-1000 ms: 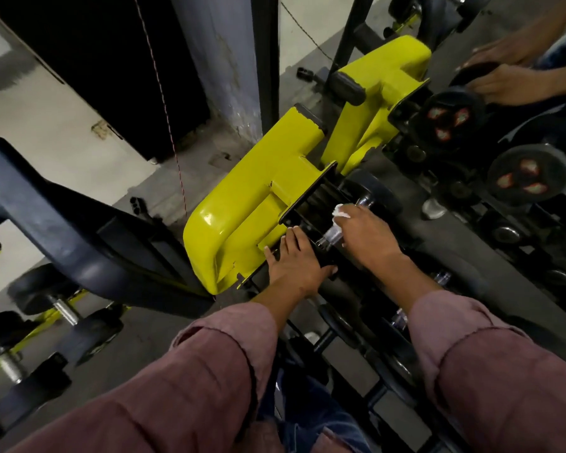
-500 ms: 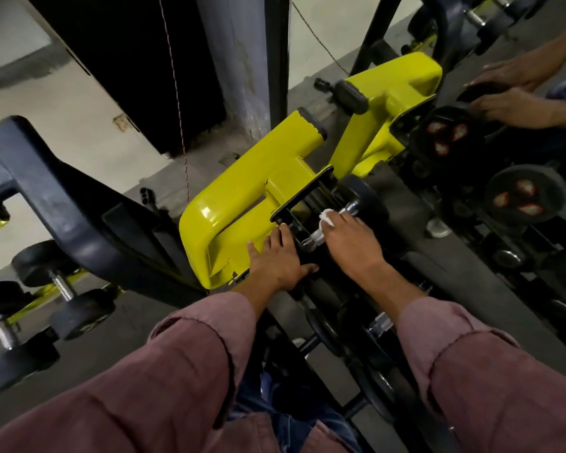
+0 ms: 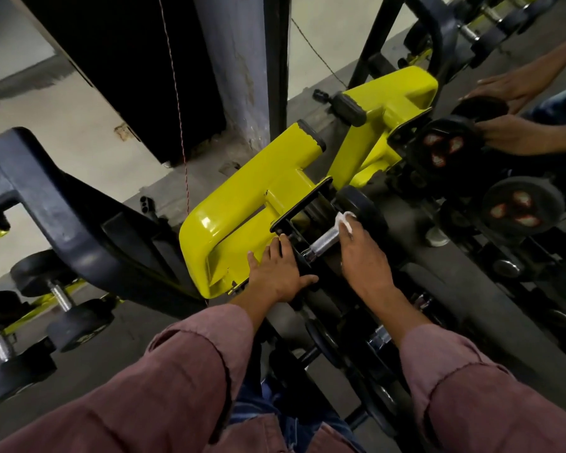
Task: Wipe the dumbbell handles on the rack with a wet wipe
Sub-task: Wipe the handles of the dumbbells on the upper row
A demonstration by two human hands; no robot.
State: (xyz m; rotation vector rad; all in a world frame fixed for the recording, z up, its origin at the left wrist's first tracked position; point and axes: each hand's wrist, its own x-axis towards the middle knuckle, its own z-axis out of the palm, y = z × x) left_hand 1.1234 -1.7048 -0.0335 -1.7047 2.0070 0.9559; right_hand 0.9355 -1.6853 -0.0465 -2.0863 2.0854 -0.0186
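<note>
Resting in the rack's [image 3: 445, 289] upper tier, beside the yellow frame [image 3: 242, 204], a dumbbell is presented with its knurled steel handle [image 3: 324, 241] bared between two black heads; the far head [image 3: 360, 204] is visible, the near one is largely covered.

Wipe [image 3: 344, 221]: white, crumpled, pinched under the fingertips of the right hand [image 3: 363, 253] and pressed against the far end of the handle, just beside the far head. The right hand is closed on the wipe, arched over the handle, not wrapped round it.

Left hand [image 3: 276, 273]: laid flat with fingers spread, nothing clamped, braced on the near head and the black bracket [image 3: 299, 207] of the frame.

Surroundings: further dumbbells are racked to the right [image 3: 520, 204] and in the lower tier; others lie on a second rack [image 3: 59, 299] at left. Another person's hands [image 3: 504, 134] are seen at upper right on a dumbbell. Maroon sleeves [image 3: 177, 380] fill the foreground.

Risks, as judged:
- The underside of the handle is likely missed, since only the top is contacted.
- The wipe may snag or shred on the knurling if dragged hard.
- Should the dumbbell roll under the stroke, fingers could be nipped against the bracket; the left hand's bracing is what prevents this.
- The near end of the handle may be skipped.
</note>
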